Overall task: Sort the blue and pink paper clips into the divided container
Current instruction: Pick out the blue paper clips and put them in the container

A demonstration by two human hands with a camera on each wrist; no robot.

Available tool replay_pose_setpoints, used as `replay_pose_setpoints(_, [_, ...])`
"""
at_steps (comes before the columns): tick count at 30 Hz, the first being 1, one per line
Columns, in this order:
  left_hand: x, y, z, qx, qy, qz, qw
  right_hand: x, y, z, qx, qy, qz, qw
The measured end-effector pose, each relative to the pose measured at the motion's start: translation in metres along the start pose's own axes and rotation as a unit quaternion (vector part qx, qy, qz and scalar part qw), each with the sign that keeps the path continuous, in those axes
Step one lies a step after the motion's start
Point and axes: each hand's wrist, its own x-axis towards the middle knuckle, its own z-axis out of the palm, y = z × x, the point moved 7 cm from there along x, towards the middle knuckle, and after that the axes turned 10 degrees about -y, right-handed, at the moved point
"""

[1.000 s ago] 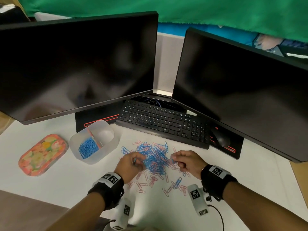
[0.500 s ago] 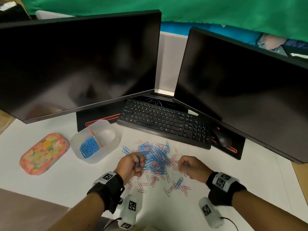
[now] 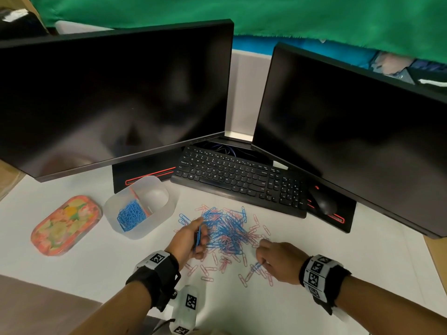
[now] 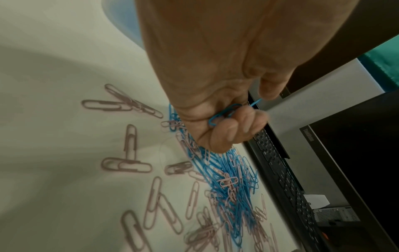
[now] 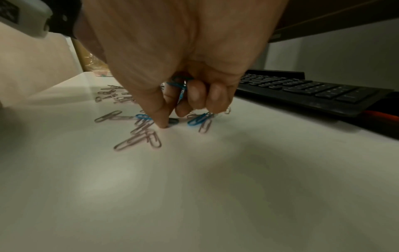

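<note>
- The left hand (image 3: 187, 240) is curled round a small bunch of blue wire paper clips (image 4: 224, 113), their long axis running roughly away from the person.
- The right hand (image 3: 275, 259) has fingers curled on a blue clip (image 5: 180, 88), its thumb tip pressed to the white desk (image 3: 314, 238) among loose clips.
- The translucent divided plastic container (image 3: 167, 209) lies to the left and slightly beyond the left hand, the nearer one; its near-left compartment holds blue clips, the other looks empty.
- The mixed pile of blue and pink clips (image 3: 229, 229) sits between the hands.
- How many clips each hand holds is hidden by fingers.
</note>
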Motion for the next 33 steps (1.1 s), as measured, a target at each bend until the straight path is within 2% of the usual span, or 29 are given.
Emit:
replay_pose_setpoints(5, [-0.001,0.002,-0.002,0.018,0.002,0.004,1.000,0.004,-0.009,0.005,-0.018,-0.025,-0.035,0.999])
replay_pose_setpoints(15, [-0.011,0.006,-0.009,0.014,0.005,0.009,1.000,0.004,-0.001,0.006,0.005,-0.053,0.017,0.998])
replay_pose_setpoints(17, [-0.015,0.008,-0.013,0.016,0.012,0.014,1.000,0.001,0.001,0.001,0.047,-0.030,0.019,0.998])
replay_pose_setpoints(20, [-0.024,0.011,-0.022,0.007,0.027,0.020,0.999,0.005,-0.003,-0.019,0.181,0.040,0.035,0.982])
replay_pose_setpoints(22, [-0.031,0.013,-0.032,-0.011,0.046,0.020,0.999,0.019,-0.010,-0.035,0.289,0.071,0.046,0.954])
replay_pose_setpoints(24, [-0.040,0.016,-0.045,-0.031,0.066,0.018,0.997,0.041,-0.027,-0.046,0.430,0.056,0.048,0.900])
replay_pose_setpoints(27, [-0.056,0.027,-0.065,-0.063,0.092,0.029,0.993,0.077,-0.069,-0.063,0.644,0.026,0.033,0.763])
replay_pose_setpoints(29, [-0.068,0.036,-0.081,-0.081,0.119,0.046,0.989,0.100,-0.101,-0.074,0.729,0.018,0.026,0.684])
replay_pose_setpoints(30, [-0.074,0.041,-0.088,-0.090,0.131,0.058,0.986,0.109,-0.118,-0.081,0.751,0.011,0.025,0.660])
replay_pose_setpoints(31, [-0.078,0.046,-0.094,-0.098,0.144,0.071,0.982,0.118,-0.135,-0.087,0.759,0.001,0.025,0.650])
replay_pose_setpoints(33, [-0.085,0.058,-0.108,-0.113,0.168,0.095,0.975,0.133,-0.164,-0.099,0.747,-0.019,0.026,0.664])
